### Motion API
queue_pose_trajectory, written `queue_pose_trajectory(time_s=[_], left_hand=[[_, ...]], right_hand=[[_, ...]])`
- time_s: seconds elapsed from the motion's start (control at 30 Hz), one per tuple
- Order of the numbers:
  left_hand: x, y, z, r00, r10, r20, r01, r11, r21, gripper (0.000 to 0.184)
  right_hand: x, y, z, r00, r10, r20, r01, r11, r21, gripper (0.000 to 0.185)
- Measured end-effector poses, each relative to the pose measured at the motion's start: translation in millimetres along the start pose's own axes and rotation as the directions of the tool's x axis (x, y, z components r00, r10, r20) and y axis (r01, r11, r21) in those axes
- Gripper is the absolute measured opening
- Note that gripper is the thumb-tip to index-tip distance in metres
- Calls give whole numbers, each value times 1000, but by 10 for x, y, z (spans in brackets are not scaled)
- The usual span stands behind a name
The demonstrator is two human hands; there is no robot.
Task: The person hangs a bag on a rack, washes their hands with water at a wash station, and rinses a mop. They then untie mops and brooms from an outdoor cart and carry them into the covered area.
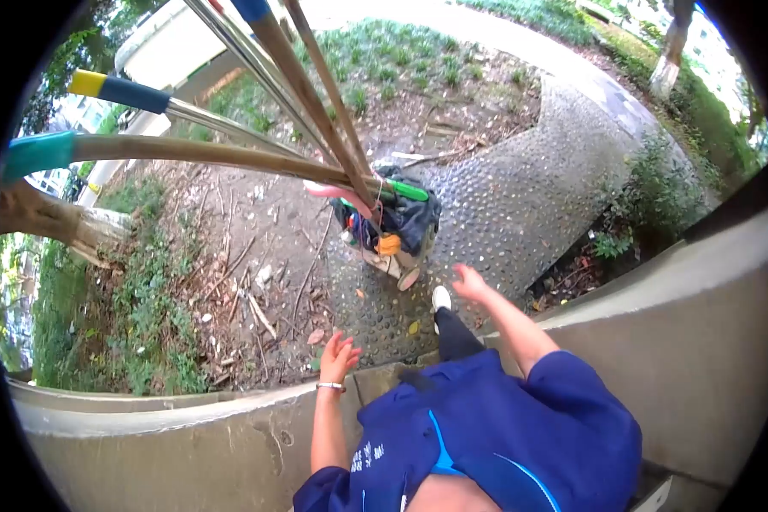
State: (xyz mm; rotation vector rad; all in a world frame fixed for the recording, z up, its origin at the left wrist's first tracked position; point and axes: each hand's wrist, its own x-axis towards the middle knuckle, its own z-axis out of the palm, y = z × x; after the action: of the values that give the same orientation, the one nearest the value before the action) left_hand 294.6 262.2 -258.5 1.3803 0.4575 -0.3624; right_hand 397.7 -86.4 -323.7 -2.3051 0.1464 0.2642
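My left hand (340, 358) hangs in the air at lower centre, fingers apart, holding nothing; a bracelet circles that wrist. Further right, my right hand (470, 283) reaches forward, its fingers spread and nothing in them. Ahead of both stands a cart (382, 258) on the pebbled path, a black bag (420, 224) draped over it and an orange bundle (389, 245) at its side. Several long poles rise from it, among them a wooden pole (205, 150) with a teal end and a metal pole (222, 122) with a blue and yellow grip. Neither hand touches the cart.
Concrete walls (674, 307) stand on both sides of me. The pebbled path (520, 183) runs forward and right. Bare soil with sticks (256, 247) lies left of the cart, with a tree trunk (68, 224) beyond. A shrub (648, 192) grows at the right.
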Motion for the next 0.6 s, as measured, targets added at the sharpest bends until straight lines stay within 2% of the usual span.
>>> queue_pose_trajectory(time_s=[0.07,0.13,0.2,0.27,0.33,0.37,0.4,0.47,0.53,0.6], left_hand=[[149,91,160,999,16,46,-14,998,-55,39],[433,211,320,1000,2,16,-1,994,-109,38],[766,162,480,1000,16,-3,-17,985,-171,37],[1242,160,674,999,1,-44,-11,974,-228,35],[1483,112,840,999,-34,1,33,972,-234,35],[1452,211,942,998,-50,39,58,973,-225,35],[1420,357,1043,995,-66,80,82,971,-224,36],[1374,501,1086,994,-75,84,93,967,-238,36],[1457,532,1102,993,-67,93,88,965,-248,36],[1523,475,1053,994,-103,29,106,954,-279,36]], right_hand=[[598,225,170,994,-66,-83,75,991,109,47],[1084,112,148,997,23,-75,7,929,371,49],[1583,-67,105,989,-37,-142,93,907,412,50],[2017,-312,66,988,-46,-148,100,919,382,51],[2256,-544,75,967,-177,-183,221,940,259,50],[2350,-641,128,975,-168,-147,201,946,254,48],[2491,-669,196,961,-251,-118,267,951,155,47],[2694,-809,282,983,-182,-16,183,977,111,46],[3028,-704,541,964,-243,-106,250,967,50,44],[3256,-651,647,976,-214,-35,216,948,235,42]])
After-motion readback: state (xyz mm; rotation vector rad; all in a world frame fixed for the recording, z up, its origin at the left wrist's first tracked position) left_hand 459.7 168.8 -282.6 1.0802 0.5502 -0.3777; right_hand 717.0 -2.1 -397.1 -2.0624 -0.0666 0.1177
